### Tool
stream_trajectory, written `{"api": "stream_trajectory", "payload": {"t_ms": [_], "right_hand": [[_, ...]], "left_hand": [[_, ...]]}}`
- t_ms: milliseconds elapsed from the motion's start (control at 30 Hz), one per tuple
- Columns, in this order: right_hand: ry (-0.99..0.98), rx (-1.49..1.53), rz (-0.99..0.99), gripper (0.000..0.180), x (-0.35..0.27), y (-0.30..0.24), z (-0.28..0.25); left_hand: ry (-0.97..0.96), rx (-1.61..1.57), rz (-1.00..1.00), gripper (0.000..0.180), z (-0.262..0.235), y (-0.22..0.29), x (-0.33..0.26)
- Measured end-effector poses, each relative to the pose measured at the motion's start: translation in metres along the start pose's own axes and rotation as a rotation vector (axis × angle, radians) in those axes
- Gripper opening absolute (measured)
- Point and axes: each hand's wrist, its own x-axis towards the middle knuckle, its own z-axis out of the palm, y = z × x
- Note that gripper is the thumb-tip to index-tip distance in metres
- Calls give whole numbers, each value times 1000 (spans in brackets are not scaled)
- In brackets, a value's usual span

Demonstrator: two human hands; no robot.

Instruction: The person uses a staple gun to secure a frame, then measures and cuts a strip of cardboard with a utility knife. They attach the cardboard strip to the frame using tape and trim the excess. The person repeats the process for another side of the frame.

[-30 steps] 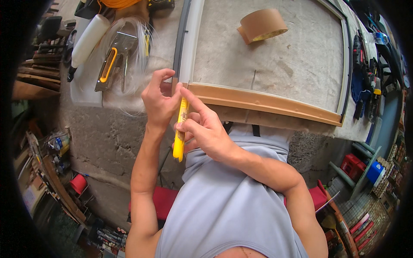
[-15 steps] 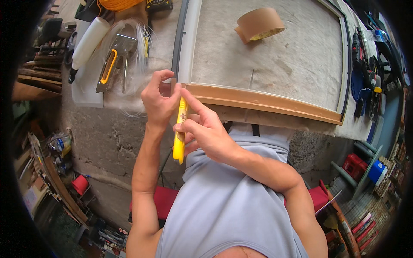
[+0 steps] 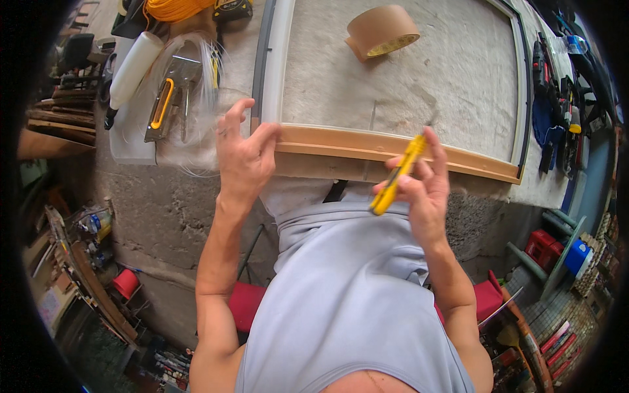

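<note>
My right hand is closed round a yellow utility knife, tilted above the near rail with its blade end up and to the right. A frame with dark outer edges and white inner strips lies on the table. Brown tape covers its near rail. At the near left corner my left hand rests with thumb and fingers apart, the thumb touching the tape's end. A roll of brown packing tape stands on its edge inside the frame, its loose end folded down.
Left on the cloth-covered table lie a staple gun, a coil of clear line, a white bottle, a tape measure and orange cord. Hand tools lie along the right side.
My right hand has swung right, away from the corner, carrying the utility knife. My left hand has stayed at the corner, its fingers spreading. The whole view has shifted slightly.
</note>
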Motion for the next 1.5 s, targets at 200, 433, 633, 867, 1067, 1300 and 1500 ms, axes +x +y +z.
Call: {"api": "stream_trajectory", "payload": {"t_ms": [200, 433, 633, 867, 1067, 1300, 1500], "right_hand": [[260, -73, -60, 73, -10, -6, -42], [332, -75, -142, 72, -6, 6, -66], [349, -62, -179, 72, -10, 4, -77], [449, -66, -240, 71, -24, -8, -113], [582, -92, -291, 71, -44, -18, -153], [700, -132, -285, 81, -66, -35, -195], [555, 154, -273, 75, -72, -47, -246]], "left_hand": [[17, 69, -79, 12, 3, 8, -10], [11, 172, -49, 14, 5, 18, -7], [-45, 149, -16, 12, 22, 55, -5], [-150, 27, 102, 23, 57, 114, 8], [-215, -112, 228, 22, 97, 174, 26], [-247, -234, 350, 25, 146, 237, 43], [-275, -280, 427, 28, 175, 282, 52]]}}
